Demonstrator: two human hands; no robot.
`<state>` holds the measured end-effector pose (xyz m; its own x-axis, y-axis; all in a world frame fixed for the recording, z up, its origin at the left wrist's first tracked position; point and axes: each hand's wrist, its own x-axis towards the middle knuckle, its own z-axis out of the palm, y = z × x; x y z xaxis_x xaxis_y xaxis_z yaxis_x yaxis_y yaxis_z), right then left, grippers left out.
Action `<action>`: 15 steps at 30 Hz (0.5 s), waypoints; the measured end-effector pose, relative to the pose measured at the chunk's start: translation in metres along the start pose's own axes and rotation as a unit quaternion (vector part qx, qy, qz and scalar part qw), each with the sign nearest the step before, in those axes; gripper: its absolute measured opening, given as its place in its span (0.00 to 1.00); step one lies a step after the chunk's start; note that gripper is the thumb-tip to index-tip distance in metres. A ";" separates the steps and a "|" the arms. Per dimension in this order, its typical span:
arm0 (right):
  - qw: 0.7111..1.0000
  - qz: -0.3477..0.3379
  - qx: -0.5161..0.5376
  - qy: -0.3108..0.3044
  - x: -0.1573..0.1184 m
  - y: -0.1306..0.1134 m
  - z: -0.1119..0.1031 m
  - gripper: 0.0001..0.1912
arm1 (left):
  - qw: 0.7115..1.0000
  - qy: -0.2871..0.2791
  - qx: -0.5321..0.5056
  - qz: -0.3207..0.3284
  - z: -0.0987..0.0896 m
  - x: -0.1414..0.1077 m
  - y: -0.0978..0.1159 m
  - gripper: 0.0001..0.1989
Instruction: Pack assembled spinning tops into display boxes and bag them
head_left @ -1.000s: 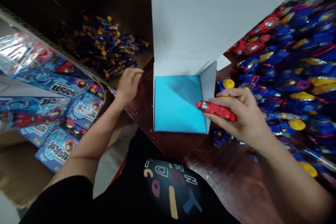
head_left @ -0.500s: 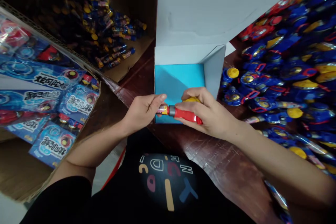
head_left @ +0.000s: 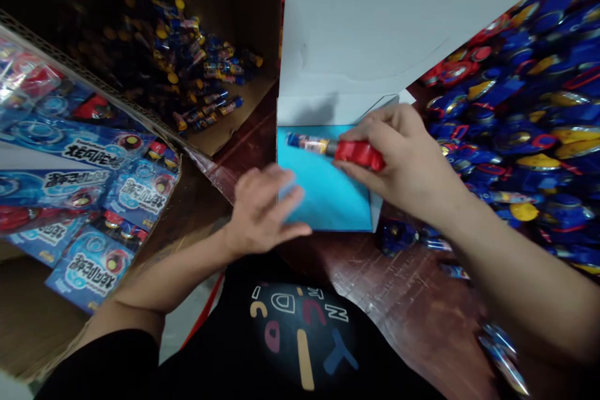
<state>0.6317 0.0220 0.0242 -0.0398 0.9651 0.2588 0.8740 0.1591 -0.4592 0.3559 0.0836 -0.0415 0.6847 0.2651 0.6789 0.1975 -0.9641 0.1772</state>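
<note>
My right hand (head_left: 389,150) is closed around the red body of a toy launcher (head_left: 359,153). A small labelled tube (head_left: 307,142) with a blue end sticks out leftward from the launcher's dark collar. Both are held over the blue bottom of an open white box (head_left: 328,203). At the box's lower left, my left hand (head_left: 262,209) holds nothing. Its fingers are spread and slightly smeared by motion. My right fingers and palm hide part of the launcher.
A cardboard carton (head_left: 220,137) at the upper left holds many small tubes (head_left: 215,69). Another carton at the left is filled with blue printed packs (head_left: 96,269). Blue and red toys (head_left: 539,162) lie heaped on the right. Loose tubes (head_left: 504,356) lie at the lower right.
My left hand has let go of the tube, opened and drawn down and left. My right hand has moved up and right with the launcher and tube. The box sits slightly lower in view.
</note>
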 end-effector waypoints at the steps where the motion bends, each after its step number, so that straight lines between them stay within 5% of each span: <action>1: 0.997 0.009 -0.075 -0.015 0.011 0.008 0.000 0.17 | 0.998 -0.050 0.008 0.038 0.007 -0.003 0.009 0.27; 3: 0.982 0.022 -0.173 -0.075 0.033 0.018 0.006 0.14 | 0.981 -0.171 0.026 0.087 0.027 -0.009 0.027 0.23; 5: 0.971 -0.012 -0.206 -0.121 0.051 0.019 0.017 0.10 | 0.966 -0.246 0.040 0.069 0.048 -0.015 0.038 0.22; 9: 0.957 -0.118 -0.226 -0.138 0.079 0.004 0.035 0.12 | 0.958 -0.283 0.029 0.044 0.071 -0.020 0.042 0.23; 15: 0.962 -0.133 -0.180 -0.156 0.114 0.010 0.021 0.28 | 0.951 -0.306 0.023 0.025 0.073 -0.016 0.037 0.23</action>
<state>0.6258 0.1383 0.0317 -0.3803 0.9243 0.0332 0.9214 0.3817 -0.0728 0.4036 0.0450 -0.0977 0.9716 0.1906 0.1405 0.1753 -0.9778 0.1147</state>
